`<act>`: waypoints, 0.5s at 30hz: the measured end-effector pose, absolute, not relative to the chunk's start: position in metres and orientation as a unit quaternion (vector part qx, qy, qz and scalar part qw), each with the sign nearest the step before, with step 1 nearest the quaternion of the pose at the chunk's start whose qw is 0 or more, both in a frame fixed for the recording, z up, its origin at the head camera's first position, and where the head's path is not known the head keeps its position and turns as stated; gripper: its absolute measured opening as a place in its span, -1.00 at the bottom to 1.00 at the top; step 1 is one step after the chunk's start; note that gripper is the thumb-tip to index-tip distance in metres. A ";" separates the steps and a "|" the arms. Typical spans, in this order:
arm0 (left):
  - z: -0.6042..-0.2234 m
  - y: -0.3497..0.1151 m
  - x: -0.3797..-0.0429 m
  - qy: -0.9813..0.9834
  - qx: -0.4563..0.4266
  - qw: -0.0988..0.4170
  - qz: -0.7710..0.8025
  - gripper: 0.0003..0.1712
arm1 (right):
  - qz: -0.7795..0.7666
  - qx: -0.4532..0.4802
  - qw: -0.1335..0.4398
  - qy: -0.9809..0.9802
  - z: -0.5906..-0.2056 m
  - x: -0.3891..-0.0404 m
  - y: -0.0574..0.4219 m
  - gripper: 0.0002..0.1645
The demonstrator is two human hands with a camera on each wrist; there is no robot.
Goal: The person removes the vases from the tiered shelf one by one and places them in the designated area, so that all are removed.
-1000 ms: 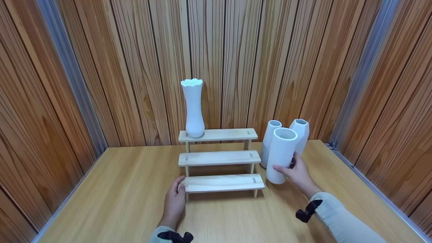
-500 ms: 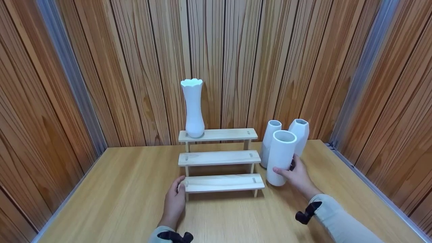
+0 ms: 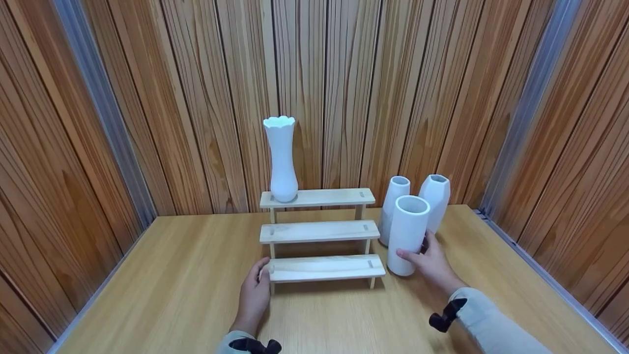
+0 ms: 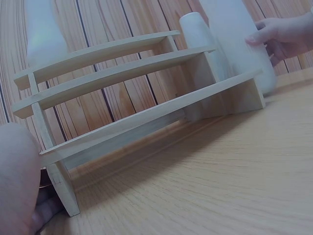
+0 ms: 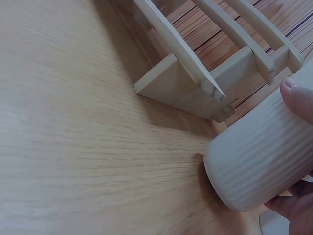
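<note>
Holding one stand (image 3: 324,268) and one of four vases (image 3: 409,231) are two hands (image 3: 437,265).

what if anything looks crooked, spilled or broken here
Nothing stands out. The scalloped vase, narrow vase, faceted vase and wooden stand all stand upright, with no visible spill or crack. Whether the ribbed vase in the right hand touches the table is unclear.
</note>
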State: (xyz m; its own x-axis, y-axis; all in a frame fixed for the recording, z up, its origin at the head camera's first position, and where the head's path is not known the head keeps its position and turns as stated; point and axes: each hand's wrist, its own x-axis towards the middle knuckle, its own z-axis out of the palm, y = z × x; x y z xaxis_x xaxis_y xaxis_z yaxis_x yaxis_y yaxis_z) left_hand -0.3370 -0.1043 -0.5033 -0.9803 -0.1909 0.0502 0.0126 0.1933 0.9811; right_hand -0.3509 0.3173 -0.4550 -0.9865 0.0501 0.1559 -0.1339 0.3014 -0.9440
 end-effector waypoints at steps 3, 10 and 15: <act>-0.504 -0.104 -0.337 -0.769 0.062 0.075 -0.631 -0.51 | 0.590 0.021 0.074 -0.804 -0.458 -0.350 0.319 0.36; -0.504 -0.103 -0.338 -0.769 0.065 0.073 -0.632 -0.52 | 0.586 0.010 0.065 -0.808 -0.462 -0.350 0.323 0.40; -0.503 -0.105 -0.339 -0.764 0.068 0.068 -0.638 -0.52 | 0.575 0.013 0.060 -0.816 -0.462 -0.352 0.322 0.40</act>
State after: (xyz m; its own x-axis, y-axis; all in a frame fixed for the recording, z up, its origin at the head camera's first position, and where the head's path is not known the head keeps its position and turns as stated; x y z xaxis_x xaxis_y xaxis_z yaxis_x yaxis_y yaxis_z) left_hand -0.3392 -0.1049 -0.5034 -0.9816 -0.1901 0.0171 -0.0171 0.1768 0.9841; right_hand -0.3516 0.3218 -0.4619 -0.9923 0.0479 0.1139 -0.0910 0.3395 -0.9362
